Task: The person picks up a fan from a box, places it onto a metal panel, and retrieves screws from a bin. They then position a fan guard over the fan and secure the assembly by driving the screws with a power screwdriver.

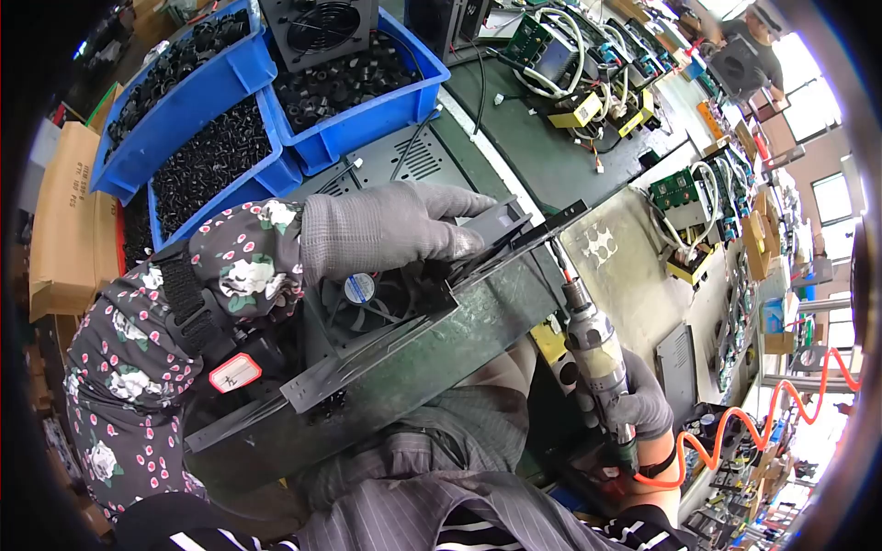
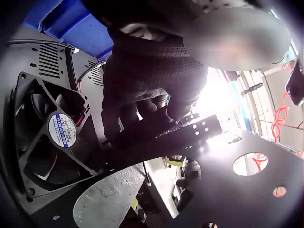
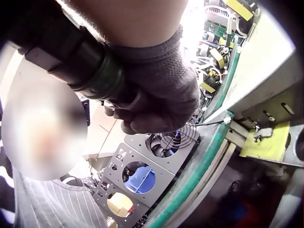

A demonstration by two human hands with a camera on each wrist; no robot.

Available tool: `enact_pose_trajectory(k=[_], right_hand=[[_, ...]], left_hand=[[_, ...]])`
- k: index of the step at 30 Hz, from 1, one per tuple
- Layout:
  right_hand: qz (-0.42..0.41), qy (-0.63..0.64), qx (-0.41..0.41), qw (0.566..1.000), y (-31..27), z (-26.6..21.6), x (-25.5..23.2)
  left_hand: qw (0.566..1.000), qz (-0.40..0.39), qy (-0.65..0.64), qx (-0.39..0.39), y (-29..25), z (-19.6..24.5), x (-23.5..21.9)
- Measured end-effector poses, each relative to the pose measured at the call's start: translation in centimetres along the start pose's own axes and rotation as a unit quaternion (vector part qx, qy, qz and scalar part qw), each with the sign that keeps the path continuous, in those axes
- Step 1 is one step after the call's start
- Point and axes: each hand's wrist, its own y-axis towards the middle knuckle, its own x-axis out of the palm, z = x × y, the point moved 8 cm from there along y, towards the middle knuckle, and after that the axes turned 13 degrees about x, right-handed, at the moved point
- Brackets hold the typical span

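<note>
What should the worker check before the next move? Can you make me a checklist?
1. Gloves on: ok, both the left hand and the right hand wear grey ones.
2. Power driver held: ok, the right hand grips it.
3. Dark metal piece steadied: ok, the left hand's fingers hold it.
4. Screw at the driver's tip: cannot tell, it's too small to see.
5. Orange hose attached: cannot tell; it runs to the driver's back end, but the joint isn't clear.
6. Small dark fasteners nearby: ok, a blue bin holds lots.
</note>
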Motion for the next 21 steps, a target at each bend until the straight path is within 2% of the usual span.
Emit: enact_pose_trajectory(k=[3, 6, 8, 9, 11, 18, 20, 21], right_hand=[[0.009, -0.009, 0.0, 1.0, 0.0, 0.2, -0.3], [0.007, 0.003, 0.004, 1.0, 0.0, 0.7, -0.3], [0.0, 0.015, 0.019, 1.0, 0.0, 0.8, -0.4], [0.002, 0.012, 0.02, 1.0, -0.1, 0.9, -0.4], [0.0, 0.03, 0.013, 0.999, 0.0, 1.0, -0.5], [0.004, 0.022, 0.015, 1.0, -0.2, 1.2, -0.6], [-0.004, 0.026, 0.012, 1.0, -0.2, 1.2, -0.4], [-0.004, 0.026, 0.011, 1.0, -0.2, 1.2, -0.3]], left_hand=[[1.0, 0.001, -0.014, 0.015, -0.2, 0.5, 0.0], [0.998, -0.001, 0.035, 0.047, 0.2, 0.6, -0.1], [0.992, -0.033, 0.098, 0.073, 0.6, 0.5, 0.2], [0.992, -0.031, 0.095, 0.076, 0.3, 1.1, 0.4], [0.994, -0.022, 0.105, 0.016, -0.9, 2.1, 0.5], [0.994, -0.035, 0.1, 0.023, -0.4, 1.0, 0.2], [0.99, -0.032, 0.118, 0.074, -0.3, 1.3, 0.0], [0.99, -0.032, 0.118, 0.074, -0.2, 1.1, 0.0]])
